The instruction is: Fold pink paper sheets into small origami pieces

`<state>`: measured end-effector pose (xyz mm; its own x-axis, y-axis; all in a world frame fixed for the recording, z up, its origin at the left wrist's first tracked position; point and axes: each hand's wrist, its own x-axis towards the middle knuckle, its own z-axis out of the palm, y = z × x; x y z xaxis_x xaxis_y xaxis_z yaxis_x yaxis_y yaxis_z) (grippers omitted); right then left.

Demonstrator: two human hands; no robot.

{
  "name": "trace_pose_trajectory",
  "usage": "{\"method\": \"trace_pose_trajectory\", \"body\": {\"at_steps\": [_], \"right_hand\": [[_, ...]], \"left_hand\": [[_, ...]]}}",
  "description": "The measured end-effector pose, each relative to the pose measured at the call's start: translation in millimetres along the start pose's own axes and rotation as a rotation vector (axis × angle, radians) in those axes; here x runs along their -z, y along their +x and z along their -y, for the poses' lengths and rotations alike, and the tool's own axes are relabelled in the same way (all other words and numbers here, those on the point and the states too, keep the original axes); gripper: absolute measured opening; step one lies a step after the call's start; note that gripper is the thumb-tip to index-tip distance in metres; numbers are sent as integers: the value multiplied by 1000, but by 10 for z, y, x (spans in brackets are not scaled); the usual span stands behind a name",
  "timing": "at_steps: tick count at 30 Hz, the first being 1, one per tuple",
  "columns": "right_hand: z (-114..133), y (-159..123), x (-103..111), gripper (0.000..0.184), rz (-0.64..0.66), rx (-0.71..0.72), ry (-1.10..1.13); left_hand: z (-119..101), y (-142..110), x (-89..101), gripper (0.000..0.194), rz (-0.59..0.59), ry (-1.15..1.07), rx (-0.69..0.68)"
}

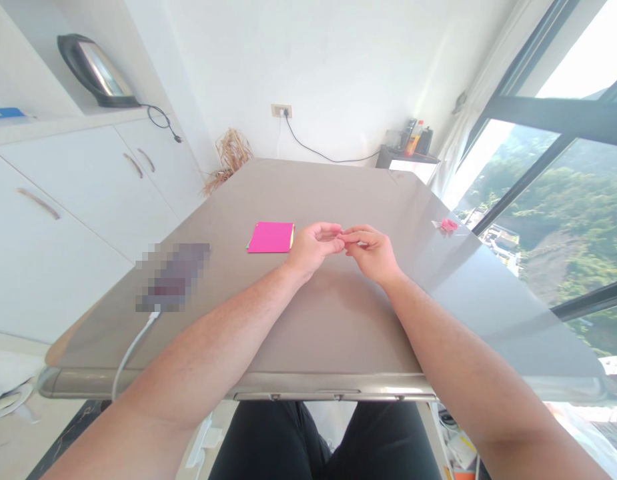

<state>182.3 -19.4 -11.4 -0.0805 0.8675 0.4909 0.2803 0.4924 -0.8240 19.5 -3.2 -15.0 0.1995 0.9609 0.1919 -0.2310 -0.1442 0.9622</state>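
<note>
Over the middle of the table, my left hand point(315, 250) and my right hand point(371, 252) meet at the fingertips. Both are closed in a pinch, thumbs against fingers. Whatever they hold between them, if anything, is too small or too hidden to name. Just left of my left hand lies a stack of square paper sheets point(271, 238), bright pink on top, with green and yellow edges showing beneath. Farther off, right of my right hand, a small crumpled pink thing point(448, 225) rests near the table's edge on what looks like clear plastic.
The grey table point(333, 327) fills the space before me. At its left lies a blurred-out dark device point(175, 277) with a white cable point(131, 350). A kettle point(98, 73) stands on a left shelf. Bottles point(415, 139) top a small cabinet behind; windows line the right.
</note>
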Motion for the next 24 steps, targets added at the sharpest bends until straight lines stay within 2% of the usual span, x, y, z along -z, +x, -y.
{"method": "trace_pose_trajectory", "body": {"at_steps": [3, 6, 10, 17, 24], "right_hand": [[53, 8, 7, 17, -21, -143, 49], [107, 11, 15, 20, -29, -228, 31], [126, 6, 21, 23, 7, -229, 30], [99, 4, 39, 18, 20, -230, 57], [111, -17, 14, 18, 9, -205, -83]], "left_hand": [[14, 0, 4, 48, -22, 107, -60], [9, -2, 7, 42, -15, 183, -78], [12, -4, 21, 37, 27, 243, -111], [0, -27, 23, 30, 107, 266, -102], [-21, -22, 40, 31, 82, 384, -103]]}}
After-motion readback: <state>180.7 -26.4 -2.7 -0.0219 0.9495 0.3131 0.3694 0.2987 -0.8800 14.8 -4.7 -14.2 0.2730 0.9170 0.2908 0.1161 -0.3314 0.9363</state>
